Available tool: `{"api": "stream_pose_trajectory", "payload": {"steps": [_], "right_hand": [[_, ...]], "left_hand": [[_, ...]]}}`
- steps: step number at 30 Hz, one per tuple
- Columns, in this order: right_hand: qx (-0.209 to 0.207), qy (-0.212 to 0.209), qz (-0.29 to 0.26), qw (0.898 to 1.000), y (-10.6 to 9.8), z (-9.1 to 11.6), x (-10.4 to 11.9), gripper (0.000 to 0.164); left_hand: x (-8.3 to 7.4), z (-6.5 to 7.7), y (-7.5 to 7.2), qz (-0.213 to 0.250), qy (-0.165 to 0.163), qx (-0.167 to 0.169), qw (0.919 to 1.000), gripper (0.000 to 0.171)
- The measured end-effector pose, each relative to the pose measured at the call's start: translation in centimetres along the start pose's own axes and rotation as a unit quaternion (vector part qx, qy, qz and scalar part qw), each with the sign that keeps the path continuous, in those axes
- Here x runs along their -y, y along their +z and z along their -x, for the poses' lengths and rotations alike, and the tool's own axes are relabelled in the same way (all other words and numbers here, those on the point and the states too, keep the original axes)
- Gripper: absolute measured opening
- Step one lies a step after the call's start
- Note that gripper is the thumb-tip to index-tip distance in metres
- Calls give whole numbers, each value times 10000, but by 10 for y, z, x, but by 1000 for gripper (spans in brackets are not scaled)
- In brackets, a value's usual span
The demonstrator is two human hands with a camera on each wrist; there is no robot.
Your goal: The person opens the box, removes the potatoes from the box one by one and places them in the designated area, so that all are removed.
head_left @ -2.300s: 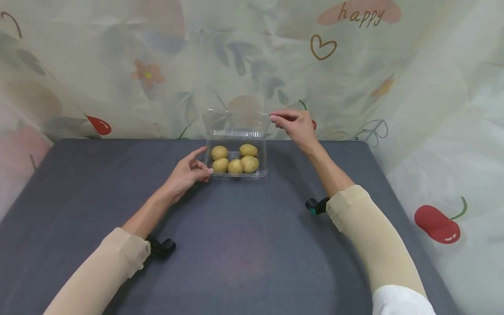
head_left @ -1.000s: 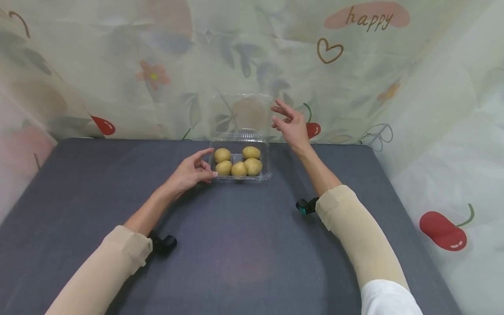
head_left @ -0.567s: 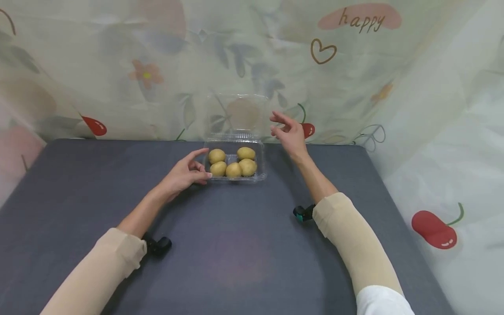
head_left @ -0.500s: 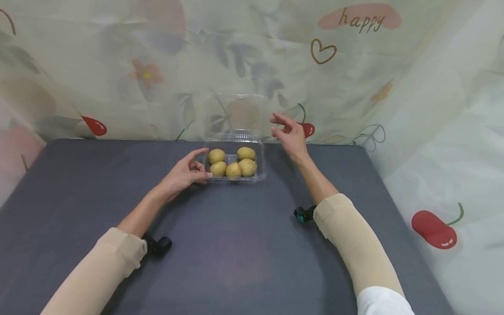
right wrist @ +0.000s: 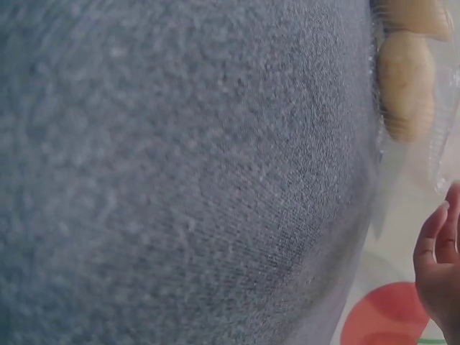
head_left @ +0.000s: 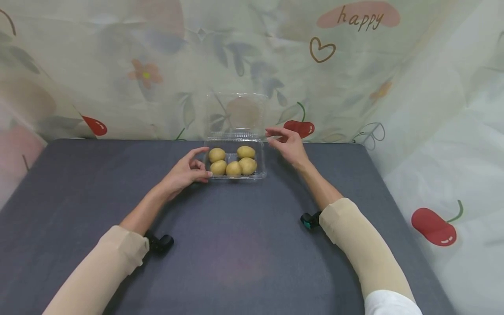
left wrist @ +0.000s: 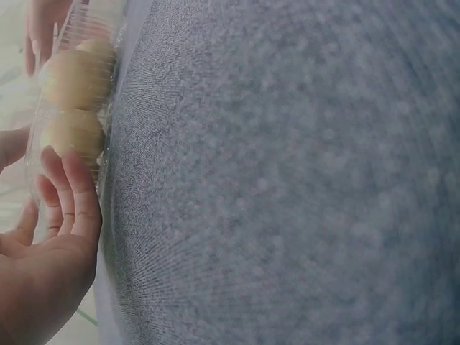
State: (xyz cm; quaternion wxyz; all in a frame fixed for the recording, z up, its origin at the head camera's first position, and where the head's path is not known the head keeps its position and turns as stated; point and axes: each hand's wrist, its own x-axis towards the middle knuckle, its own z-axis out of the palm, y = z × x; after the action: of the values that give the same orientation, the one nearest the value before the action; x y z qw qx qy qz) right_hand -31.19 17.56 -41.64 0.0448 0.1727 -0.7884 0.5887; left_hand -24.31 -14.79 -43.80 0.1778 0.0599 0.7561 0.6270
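Closest in, two beige fabric sleeves are stretching over a dark grey, cloth-covered worktop, and near its far edge a clear, hinged plastic box is sitting with five rounded, yellow-brown potatoes lying inside. The left hand is spreading its thumb and forefinger along the box's left side, seemingly steadying it. The right hand is what is changing: having come down from beside the upper part of the see-through plastic lid, it is now hovering low by the hinge, fingers loosely bent and visibly pinching nothing. The lid is standing up behind the potatoes, which, to my eye, is leaving them uncovered without a hand holding it back. Beyond, a pale fabric backdrop printed with flowers and cherries is hanging. The head view is taking in all five potatoes and the whole raised lid; the left wrist view is showing more clearly several left fingers lying along the box's wall, while the right wrist view is bringing the right fingertips close to the plastic, though I'm not able to tell whether they are touching.
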Motion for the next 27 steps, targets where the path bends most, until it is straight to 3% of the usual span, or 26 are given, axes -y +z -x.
{"api": "stream_pose_trajectory", "payload": {"steps": [12, 27], "right_hand": [[486, 259, 506, 9972, 13, -1, -7, 36], [652, 207, 1525, 9859, 24, -3, -11, 29]], "left_hand": [[3, -2, -1, 21, -12, -2, 10000, 80], [3, -1, -1, 83, -37, 25, 10000, 79]]}}
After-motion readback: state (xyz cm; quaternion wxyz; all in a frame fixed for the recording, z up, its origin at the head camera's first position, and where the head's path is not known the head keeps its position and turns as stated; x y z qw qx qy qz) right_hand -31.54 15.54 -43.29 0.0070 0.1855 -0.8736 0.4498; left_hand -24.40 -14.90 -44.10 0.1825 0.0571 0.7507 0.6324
